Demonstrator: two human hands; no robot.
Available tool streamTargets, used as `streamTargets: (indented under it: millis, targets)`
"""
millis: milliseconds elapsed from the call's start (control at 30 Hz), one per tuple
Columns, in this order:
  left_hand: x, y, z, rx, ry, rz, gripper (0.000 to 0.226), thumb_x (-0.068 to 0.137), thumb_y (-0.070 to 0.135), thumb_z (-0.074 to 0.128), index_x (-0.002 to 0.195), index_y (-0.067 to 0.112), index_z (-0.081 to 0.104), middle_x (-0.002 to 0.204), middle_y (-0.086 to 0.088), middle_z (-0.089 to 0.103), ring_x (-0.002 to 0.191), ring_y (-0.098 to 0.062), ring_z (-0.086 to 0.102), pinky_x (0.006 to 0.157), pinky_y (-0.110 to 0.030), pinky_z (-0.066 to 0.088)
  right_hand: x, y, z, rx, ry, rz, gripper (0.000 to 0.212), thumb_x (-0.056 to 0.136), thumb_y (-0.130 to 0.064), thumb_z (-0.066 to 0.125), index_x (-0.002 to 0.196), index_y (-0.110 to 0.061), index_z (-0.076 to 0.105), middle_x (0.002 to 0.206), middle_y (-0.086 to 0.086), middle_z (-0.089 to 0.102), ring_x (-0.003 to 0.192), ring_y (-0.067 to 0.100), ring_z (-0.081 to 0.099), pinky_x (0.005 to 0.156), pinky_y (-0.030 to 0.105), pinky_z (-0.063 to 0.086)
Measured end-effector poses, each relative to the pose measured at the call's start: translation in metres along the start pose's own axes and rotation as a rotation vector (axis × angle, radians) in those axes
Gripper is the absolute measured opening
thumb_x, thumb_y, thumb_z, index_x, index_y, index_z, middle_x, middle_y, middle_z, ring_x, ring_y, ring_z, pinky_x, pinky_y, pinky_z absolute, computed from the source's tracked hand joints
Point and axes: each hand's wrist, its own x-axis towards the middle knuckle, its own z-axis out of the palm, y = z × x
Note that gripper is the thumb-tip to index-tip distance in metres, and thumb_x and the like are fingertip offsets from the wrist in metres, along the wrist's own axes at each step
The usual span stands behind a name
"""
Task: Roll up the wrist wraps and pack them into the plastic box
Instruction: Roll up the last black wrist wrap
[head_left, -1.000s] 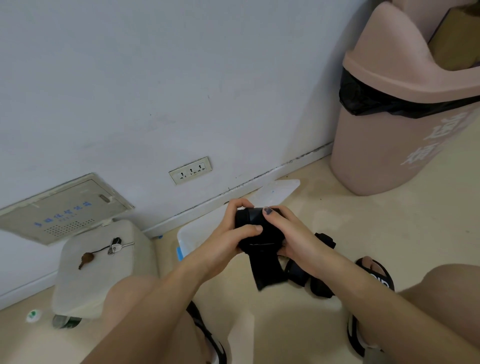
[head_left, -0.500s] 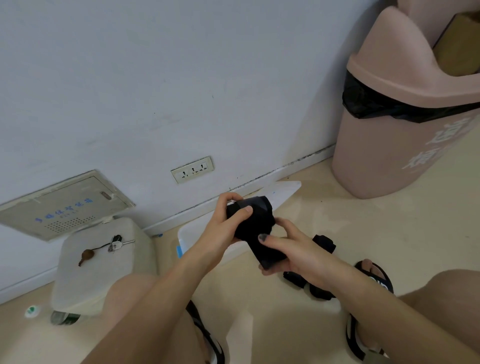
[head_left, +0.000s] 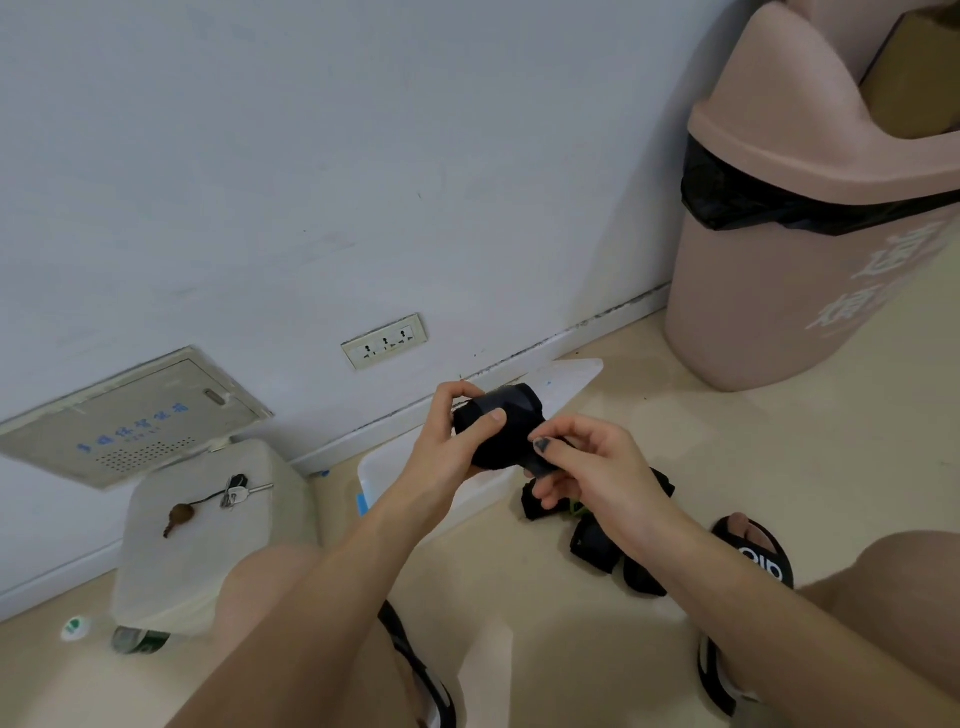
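Most of the plastic box (head_left: 387, 470) is hidden behind the left forearm and both hands, so only a pale corner with a blue tab shows on the floor by the baseboard, and what looks like its clear lid (head_left: 569, 376) pokes out past the hands toward the wall. Can't tell what's inside it, if anything. The other wrist wraps (head_left: 597, 545) are a dark heap on the floor under the right wrist, partly covered, so I can't make out how many there are or whether they're rolled.

The wrist wrap (head_left: 511, 426) being worked on is a chunky black roll held up in the air above the box. Its long axis looks to run roughly from lower left to upper right, with the far end aimed at the wall, though the fingers cover a good part of it. The left hand (head_left: 452, 441) is wrapped around the roll, thumb pressed on top. The right hand (head_left: 597, 467) is pinching the loose tail end at the near side of the roll between thumb and fingers.
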Motion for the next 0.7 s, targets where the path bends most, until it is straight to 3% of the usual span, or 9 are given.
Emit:
streamTargets:
  millis: [67, 133, 200, 267, 333, 400, 467, 567, 700]
  targets:
    - [-0.003, -0.002, 0.002, 0.019, -0.036, -0.012, 0.025, 0.099, 0.017, 0.067, 0.119, 0.021, 0.052, 0.109, -0.013, 0.063, 0.088, -0.025, 0.072, 0.081, -0.038, 0.062, 0.000, -0.002, -0.004, -0.004, -0.041, 0.028, 0.015, 0.092, 0.007, 0.065, 0.104, -0.001, 0.071, 0.082, 0.015, 0.075, 0.067, 0.026, 0.073, 0.061, 0.031, 0.058]
    - [-0.004, -0.004, 0.001, 0.025, -0.049, -0.026, 0.025, 0.099, 0.016, 0.066, 0.120, 0.020, 0.052, 0.112, -0.014, 0.062, 0.087, -0.022, 0.071, 0.080, -0.036, 0.061, 0.000, -0.003, -0.007, -0.024, -0.124, 0.040, 0.042, 0.072, 0.007, 0.066, 0.112, -0.002, 0.069, 0.096, 0.018, 0.079, 0.088, 0.027, 0.077, 0.073, 0.032, 0.060]
    - [-0.005, -0.004, -0.001, 0.012, -0.059, -0.038, 0.025, 0.099, 0.015, 0.066, 0.119, 0.020, 0.052, 0.113, -0.015, 0.061, 0.088, -0.021, 0.069, 0.079, -0.035, 0.060, 0.000, 0.000, -0.009, -0.079, -0.182, 0.006, 0.053, 0.067, 0.008, 0.063, 0.118, -0.005, 0.067, 0.102, 0.015, 0.079, 0.099, 0.025, 0.077, 0.082, 0.033, 0.061]
    - [-0.006, -0.003, -0.002, 0.028, -0.075, -0.048, 0.025, 0.098, 0.014, 0.067, 0.118, 0.020, 0.053, 0.114, -0.016, 0.061, 0.088, -0.020, 0.068, 0.078, -0.034, 0.059, 0.003, 0.004, -0.010, -0.171, -0.166, -0.056, 0.033, 0.084, 0.008, 0.069, 0.113, -0.009, 0.070, 0.095, 0.012, 0.080, 0.090, 0.024, 0.077, 0.083, 0.038, 0.061]
    - [-0.008, -0.005, -0.002, 0.078, -0.114, -0.076, 0.023, 0.099, 0.011, 0.064, 0.116, 0.021, 0.053, 0.112, -0.014, 0.062, 0.090, -0.020, 0.067, 0.079, -0.036, 0.061, 0.004, 0.006, -0.011, -0.261, -0.121, -0.104, 0.014, 0.101, -0.005, 0.062, 0.105, -0.012, 0.074, 0.080, 0.011, 0.078, 0.072, 0.022, 0.074, 0.069, 0.035, 0.058]
    - [-0.012, -0.009, -0.001, 0.082, -0.155, -0.116, 0.020, 0.100, 0.008, 0.058, 0.116, 0.019, 0.053, 0.108, -0.012, 0.064, 0.092, -0.022, 0.069, 0.085, -0.044, 0.062, 0.004, 0.007, -0.013, -0.360, -0.073, -0.155, 0.016, 0.104, -0.013, 0.061, 0.101, -0.015, 0.077, 0.063, 0.007, 0.072, 0.055, 0.018, 0.065, 0.056, 0.026, 0.051]
    - [-0.013, -0.010, -0.001, 0.077, -0.176, -0.137, 0.018, 0.101, 0.009, 0.055, 0.115, 0.020, 0.054, 0.111, -0.014, 0.064, 0.098, -0.028, 0.071, 0.086, -0.048, 0.062, 0.003, 0.007, -0.014, -0.445, -0.033, -0.235, 0.016, 0.102, -0.016, 0.064, 0.099, -0.015, 0.079, 0.054, 0.000, 0.063, 0.049, 0.013, 0.056, 0.055, 0.022, 0.046]
    - [-0.015, -0.008, -0.002, 0.094, -0.189, -0.150, 0.017, 0.102, 0.010, 0.054, 0.116, 0.019, 0.055, 0.116, -0.015, 0.062, 0.104, -0.036, 0.071, 0.079, -0.044, 0.061, 0.004, 0.011, -0.014, -0.521, 0.014, -0.324, 0.013, 0.099, -0.020, 0.069, 0.095, -0.019, 0.081, 0.069, -0.002, 0.066, 0.064, 0.015, 0.058, 0.063, 0.030, 0.047]
    - [-0.017, -0.010, 0.001, 0.099, -0.198, -0.165, 0.016, 0.102, 0.010, 0.052, 0.113, 0.021, 0.055, 0.115, -0.013, 0.062, 0.100, -0.032, 0.073, 0.081, -0.046, 0.061, 0.002, 0.011, -0.010, -0.571, 0.076, -0.332, 0.014, 0.096, -0.023, 0.071, 0.084, -0.027, 0.073, 0.085, -0.005, 0.048, 0.071, 0.000, 0.048, 0.069, 0.013, 0.038]
